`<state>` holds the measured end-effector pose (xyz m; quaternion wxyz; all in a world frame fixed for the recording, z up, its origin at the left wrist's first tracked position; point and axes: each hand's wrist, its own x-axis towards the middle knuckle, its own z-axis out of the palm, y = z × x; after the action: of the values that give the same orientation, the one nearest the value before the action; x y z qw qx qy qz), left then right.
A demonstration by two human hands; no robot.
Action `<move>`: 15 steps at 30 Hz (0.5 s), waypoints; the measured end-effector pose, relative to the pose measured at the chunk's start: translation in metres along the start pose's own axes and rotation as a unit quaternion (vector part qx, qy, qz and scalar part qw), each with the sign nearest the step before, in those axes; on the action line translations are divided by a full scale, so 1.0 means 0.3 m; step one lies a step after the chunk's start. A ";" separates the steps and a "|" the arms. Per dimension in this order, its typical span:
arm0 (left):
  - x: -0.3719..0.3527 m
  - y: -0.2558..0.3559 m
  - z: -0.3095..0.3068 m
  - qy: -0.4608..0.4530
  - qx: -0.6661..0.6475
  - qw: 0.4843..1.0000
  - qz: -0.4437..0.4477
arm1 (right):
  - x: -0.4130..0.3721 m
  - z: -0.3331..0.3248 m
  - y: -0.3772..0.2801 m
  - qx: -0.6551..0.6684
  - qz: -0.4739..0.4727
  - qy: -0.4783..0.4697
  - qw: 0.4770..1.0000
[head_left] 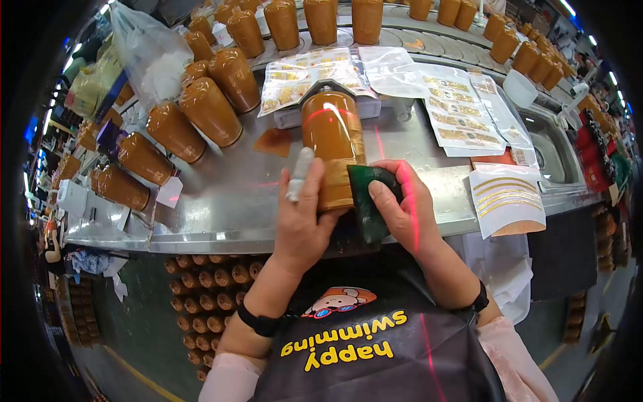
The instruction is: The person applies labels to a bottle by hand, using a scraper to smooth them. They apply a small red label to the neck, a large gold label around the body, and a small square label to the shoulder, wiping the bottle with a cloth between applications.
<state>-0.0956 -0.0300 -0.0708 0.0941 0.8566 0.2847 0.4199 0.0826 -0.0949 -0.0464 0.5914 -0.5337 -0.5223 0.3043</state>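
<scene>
A glossy brown bottle point(331, 137) lies in front of me with its base toward me and its neck end at a dark angled support point(327, 87). My left hand point(305, 214) grips the bottle's lower left side, the thumb at its base. One finger of that hand wears a white cover point(301, 173). My right hand point(402, 204) is closed on a flat green scraper point(365, 201), thumb on top. The scraper's edge touches or sits very close to the bottle's lower right side, where a faint gold band shows. A red laser line crosses the bottle and my right hand.
Several brown bottles point(211, 112) stand at the left, others on a conveyor point(402, 41) behind. Sheets of gold decals point(459, 110) lie right and behind; curved gold strips point(509, 197) lie at the front edge. A brown flat piece point(273, 141) lies left. A sink point(559, 151) is far right.
</scene>
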 end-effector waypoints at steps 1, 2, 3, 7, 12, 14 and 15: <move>-0.027 -0.017 0.001 -0.018 -0.013 0.999 -0.026 | -0.002 -0.002 0.004 0.003 0.002 0.001 1.000; -0.058 -0.040 -0.005 -0.035 -0.025 0.998 -0.054 | -0.005 0.000 0.006 0.005 0.004 -0.001 1.000; -0.053 -0.040 -0.016 -0.048 -0.035 0.995 -0.084 | 0.001 0.001 0.006 0.007 0.003 -0.007 1.000; 0.064 0.070 -0.047 -0.015 0.094 0.995 -0.007 | 0.000 0.006 0.005 0.001 0.000 0.003 1.000; -0.030 -0.026 -0.007 -0.030 -0.020 0.998 -0.059 | -0.007 -0.016 -0.012 -0.027 0.017 -0.023 0.999; -0.050 -0.046 -0.010 -0.046 0.028 0.997 -0.061 | -0.010 -0.018 -0.012 -0.014 0.027 -0.028 0.999; -0.056 -0.050 -0.013 -0.050 0.055 0.995 -0.065 | -0.005 -0.013 -0.012 -0.007 0.030 -0.036 0.999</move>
<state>-0.1129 -0.0274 -0.0855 0.0881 0.8602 0.3574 0.3530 0.0853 -0.0984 -0.0431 0.5590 -0.5419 -0.5294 0.3370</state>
